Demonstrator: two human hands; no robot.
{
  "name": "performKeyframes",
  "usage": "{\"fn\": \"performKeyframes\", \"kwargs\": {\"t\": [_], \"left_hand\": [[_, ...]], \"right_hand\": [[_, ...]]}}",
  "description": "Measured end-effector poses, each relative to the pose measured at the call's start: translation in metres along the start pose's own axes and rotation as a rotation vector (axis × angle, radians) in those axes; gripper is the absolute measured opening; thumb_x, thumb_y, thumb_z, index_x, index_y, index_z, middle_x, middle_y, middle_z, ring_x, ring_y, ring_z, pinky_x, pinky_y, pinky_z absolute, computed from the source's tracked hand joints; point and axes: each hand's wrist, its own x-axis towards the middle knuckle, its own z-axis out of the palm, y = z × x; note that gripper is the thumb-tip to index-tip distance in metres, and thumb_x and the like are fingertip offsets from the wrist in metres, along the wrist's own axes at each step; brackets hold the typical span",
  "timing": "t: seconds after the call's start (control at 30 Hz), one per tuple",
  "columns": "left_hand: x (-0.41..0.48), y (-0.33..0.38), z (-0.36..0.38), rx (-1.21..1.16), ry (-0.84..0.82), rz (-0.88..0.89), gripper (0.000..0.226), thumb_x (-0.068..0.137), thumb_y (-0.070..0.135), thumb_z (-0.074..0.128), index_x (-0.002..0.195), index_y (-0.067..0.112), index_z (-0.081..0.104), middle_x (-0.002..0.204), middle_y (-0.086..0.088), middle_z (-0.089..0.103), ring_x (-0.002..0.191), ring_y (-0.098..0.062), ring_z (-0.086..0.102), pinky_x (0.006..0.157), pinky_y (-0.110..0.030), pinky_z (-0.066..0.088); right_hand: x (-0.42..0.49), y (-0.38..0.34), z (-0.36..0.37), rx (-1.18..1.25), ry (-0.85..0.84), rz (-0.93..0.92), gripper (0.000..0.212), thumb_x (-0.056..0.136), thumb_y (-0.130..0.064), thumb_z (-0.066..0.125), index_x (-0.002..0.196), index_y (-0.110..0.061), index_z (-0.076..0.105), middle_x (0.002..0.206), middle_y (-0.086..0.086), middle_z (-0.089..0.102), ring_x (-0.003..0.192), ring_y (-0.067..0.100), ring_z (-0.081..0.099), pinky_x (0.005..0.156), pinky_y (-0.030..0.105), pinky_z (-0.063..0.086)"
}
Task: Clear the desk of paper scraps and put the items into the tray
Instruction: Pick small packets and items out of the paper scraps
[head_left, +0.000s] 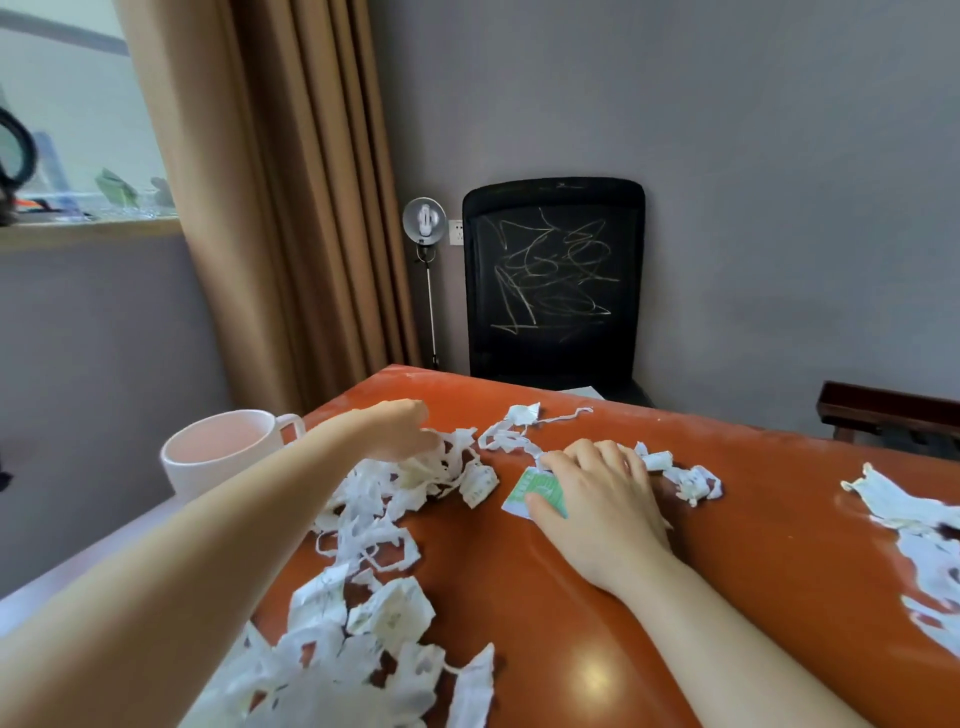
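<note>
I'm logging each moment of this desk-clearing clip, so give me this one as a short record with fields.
surface: orange desk
left hand: left hand reaching into the white paper scraps, fingers curled
right hand: right hand flat on the desk, covering part of a green-printed paper
other scraps: pile at the right edge
mug: white mug at the desk's left edge, contents not visible
tray: dark tray far right, off the desk

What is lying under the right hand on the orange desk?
A green and white paper piece sticks out from under the right hand, beside white paper strips. How far it reaches beneath the palm is hidden.
</note>
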Motion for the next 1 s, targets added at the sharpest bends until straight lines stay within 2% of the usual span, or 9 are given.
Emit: {"fn": "performKeyframes", "kwargs": {"t": [0.1,0.2,0.37,0.47,0.57,0.7,0.8,0.9,1.0], "left_hand": [[-0.002,-0.005,-0.003,0.08,-0.017,-0.001,0.033,0.097,0.03,0.041,0.114,0.006,0.056,0.111,-0.01,0.06,0.092,-0.023,0.055,0.075,-0.031,0.041],[-0.002,-0.008,-0.003,0.095,-0.039,0.025,0.036,0.093,0.037,0.051,0.112,0.007,0.058,0.105,-0.007,0.06,0.088,-0.021,0.054,0.074,-0.03,0.043],[-0.005,-0.003,0.003,-0.019,-0.023,-0.005,0.037,0.084,0.035,0.065,0.107,0.007,0.057,0.089,-0.002,0.055,0.075,-0.016,0.049,0.057,-0.02,0.037],[-0.008,0.003,0.012,-0.064,0.029,-0.004,0.044,0.084,0.03,0.065,0.121,0.009,0.052,0.1,-0.003,0.055,0.085,-0.019,0.051,0.07,-0.026,0.042],[-0.014,0.005,0.015,0.004,0.12,0.021,0.04,0.085,0.033,0.062,0.119,0.015,0.052,0.094,0.001,0.049,0.085,-0.019,0.047,0.075,-0.032,0.036],[-0.018,0.005,0.017,-0.008,0.094,0.046,0.031,0.086,0.046,0.054,0.105,0.021,0.053,0.091,0.005,0.05,0.085,-0.017,0.047,0.082,-0.035,0.036],[-0.02,0.006,0.022,-0.082,0.055,0.034,0.037,0.092,0.056,0.035,0.088,0.023,0.05,0.081,0.007,0.054,0.083,-0.016,0.051,0.091,-0.041,0.032],[-0.022,0.006,0.027,-0.068,0.131,0.062,0.039,0.1,0.038,0.023,0.09,0.014,0.052,0.082,0.002,0.053,0.089,-0.021,0.053,0.09,-0.04,0.028],[-0.024,0.005,0.031,-0.059,0.227,0.067,0.035,0.099,0.021,0.02,0.073,0.015,0.043,0.073,0.0,0.048,0.078,-0.023,0.05,0.082,-0.037,0.03]], "right_hand": [[-0.003,0.0,-0.002,-0.014,0.001,0.049,0.052,0.092,-0.057,0.025,0.134,-0.03,0.04,0.133,-0.006,0.047,0.126,0.019,0.035,0.113,0.039,0.014],[-0.005,-0.001,-0.003,-0.084,-0.029,0.108,0.06,0.09,-0.062,0.022,0.135,-0.026,0.041,0.134,-0.002,0.047,0.128,0.022,0.034,0.113,0.043,0.013],[-0.007,-0.003,-0.005,-0.105,-0.055,0.077,0.065,0.087,-0.068,0.026,0.132,-0.024,0.042,0.129,0.0,0.049,0.121,0.022,0.037,0.11,0.04,0.019],[-0.008,-0.004,-0.006,-0.131,-0.049,0.095,0.071,0.083,-0.074,0.025,0.126,-0.022,0.045,0.126,0.0,0.05,0.118,0.022,0.039,0.107,0.04,0.023],[-0.008,-0.004,-0.006,-0.123,-0.047,0.121,0.073,0.08,-0.076,0.026,0.123,-0.02,0.044,0.124,0.0,0.049,0.116,0.021,0.041,0.102,0.037,0.029],[-0.006,-0.005,-0.005,-0.108,-0.039,0.108,0.071,0.08,-0.075,0.029,0.124,-0.021,0.043,0.124,-0.002,0.05,0.114,0.02,0.043,0.098,0.036,0.031],[-0.005,-0.005,-0.004,-0.103,-0.029,0.089,0.069,0.081,-0.075,0.03,0.125,-0.023,0.04,0.125,-0.003,0.051,0.113,0.018,0.044,0.098,0.036,0.031],[-0.005,-0.005,-0.004,-0.089,-0.028,0.091,0.067,0.081,-0.074,0.032,0.125,-0.023,0.04,0.125,-0.004,0.052,0.113,0.019,0.045,0.099,0.036,0.031],[-0.005,-0.005,-0.003,-0.079,-0.025,0.092,0.066,0.081,-0.074,0.032,0.124,-0.024,0.04,0.124,-0.004,0.052,0.113,0.018,0.045,0.099,0.036,0.031]]}}
